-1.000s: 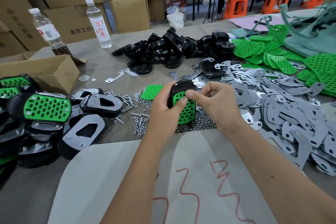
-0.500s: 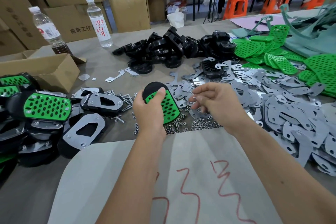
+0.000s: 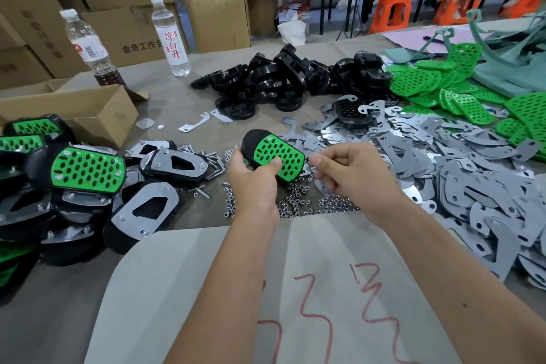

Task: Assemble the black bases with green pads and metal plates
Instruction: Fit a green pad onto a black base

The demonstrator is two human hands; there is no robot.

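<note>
Far left: finished units (image 3: 85, 170) lie heaped at the table's left edge, some pad-up, some plate-up. A carton (image 3: 74, 109) and two bottles (image 3: 171, 35) stand beyond them. Loose screws (image 3: 206, 161) and nuts (image 3: 298, 204) are scattered between the heap and the hands.

Centre: the left hand (image 3: 254, 183) grips a black base (image 3: 254, 143) with a green pad (image 3: 279, 155) seated on it, thumb pressed on the pad's near edge, fingers curled under. The base's long axis runs from far-left to near-right, pad face up toward the camera. Its underside is hidden, so I cannot tell whether a plate is fitted yet; judged from the work, that is the step outstanding.

The right hand (image 3: 351, 171) is just right of the base, fingers curled as if pinching. Whether it grasps a plate, a nut or nothing cannot be made out.

Right: the plates (image 3: 443, 174) lie spread directly under and right of the right hand, which is the nearer hand to them. Spare bases (image 3: 283, 80) are piled far centre; loose pads (image 3: 449, 89) lie far right, partly cut off by the frame edge.
</note>
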